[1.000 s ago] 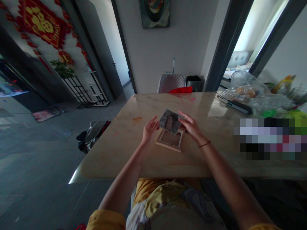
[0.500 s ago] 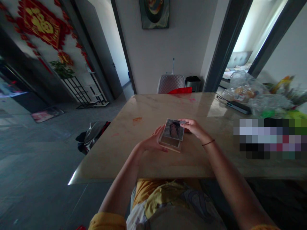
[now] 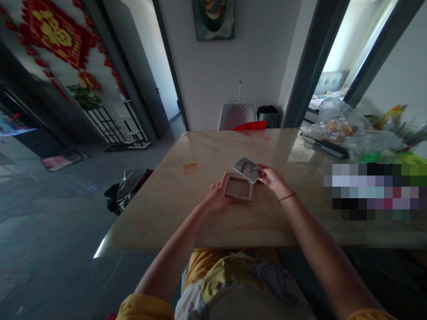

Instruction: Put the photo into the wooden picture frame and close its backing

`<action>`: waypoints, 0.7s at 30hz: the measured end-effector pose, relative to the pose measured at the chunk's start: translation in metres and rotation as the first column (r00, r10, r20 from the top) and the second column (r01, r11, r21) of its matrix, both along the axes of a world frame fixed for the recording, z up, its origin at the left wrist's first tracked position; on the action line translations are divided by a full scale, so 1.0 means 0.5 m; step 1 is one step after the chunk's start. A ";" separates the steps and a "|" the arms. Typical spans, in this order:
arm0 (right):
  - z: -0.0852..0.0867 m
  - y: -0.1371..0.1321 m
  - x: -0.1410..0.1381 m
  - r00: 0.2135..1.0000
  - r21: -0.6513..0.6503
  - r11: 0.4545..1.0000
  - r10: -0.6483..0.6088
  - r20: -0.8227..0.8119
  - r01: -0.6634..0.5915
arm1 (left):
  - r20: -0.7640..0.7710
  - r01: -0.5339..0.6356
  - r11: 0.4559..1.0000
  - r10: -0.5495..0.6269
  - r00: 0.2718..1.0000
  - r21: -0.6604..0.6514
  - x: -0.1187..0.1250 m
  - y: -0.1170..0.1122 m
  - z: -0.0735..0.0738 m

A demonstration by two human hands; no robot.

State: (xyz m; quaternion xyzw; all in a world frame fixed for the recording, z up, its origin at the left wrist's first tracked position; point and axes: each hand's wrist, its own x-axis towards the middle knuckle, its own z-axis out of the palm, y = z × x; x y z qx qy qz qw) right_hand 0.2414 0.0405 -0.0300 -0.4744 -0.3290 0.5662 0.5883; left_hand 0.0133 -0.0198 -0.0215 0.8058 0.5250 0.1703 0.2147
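A small light-wood picture frame (image 3: 239, 188) lies flat on the marble table (image 3: 160, 218), its opening showing a pale backing. My left hand (image 3: 216, 198) rests against the frame's left side and appears to grip it. A printed photo (image 3: 246, 169) sits just beyond the frame, overlapping its far right corner and tilted. My right hand (image 3: 273, 180) pinches the photo's right corner between its fingers. The photo's image is too small to make out.
Crumpled plastic bags with food (image 3: 343, 129) and a dark flat device (image 3: 325, 148) lie at the table's far right. A quilted chair (image 3: 236, 115) stands beyond the far edge. A dark bag (image 3: 128, 189) lies on the floor to the left.
The photo has slid off the top of the frame, towards the far right, uncovering the frame's opening. My right hand has moved with it. My left hand has shifted to the frame's left side.
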 end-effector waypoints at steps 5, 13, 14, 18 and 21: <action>-0.021 0.019 -0.012 0.995 0.149 0.987 0.039 0.088 -0.052 | 0.066 0.007 1.000 -0.006 0.998 -0.022 -0.005 0.004 -0.005; -0.015 -0.001 -0.021 0.894 0.279 0.943 0.041 0.446 -0.182 | 0.443 -0.091 0.990 0.129 0.887 -0.106 -0.023 0.047 -0.012; -0.015 -0.002 -0.025 0.884 0.291 0.934 0.051 0.465 -0.208 | 0.458 -0.092 0.990 0.129 0.879 -0.103 -0.023 0.048 -0.010; -0.015 0.002 -0.038 0.859 0.306 0.909 0.100 0.502 -0.284 | 0.311 0.013 0.998 0.006 0.950 -0.060 -0.022 0.034 -0.003; -0.012 0.003 -0.037 0.833 0.277 0.908 0.123 0.539 -0.313 | 0.134 0.078 0.997 -0.079 0.988 0.012 -0.021 0.020 0.001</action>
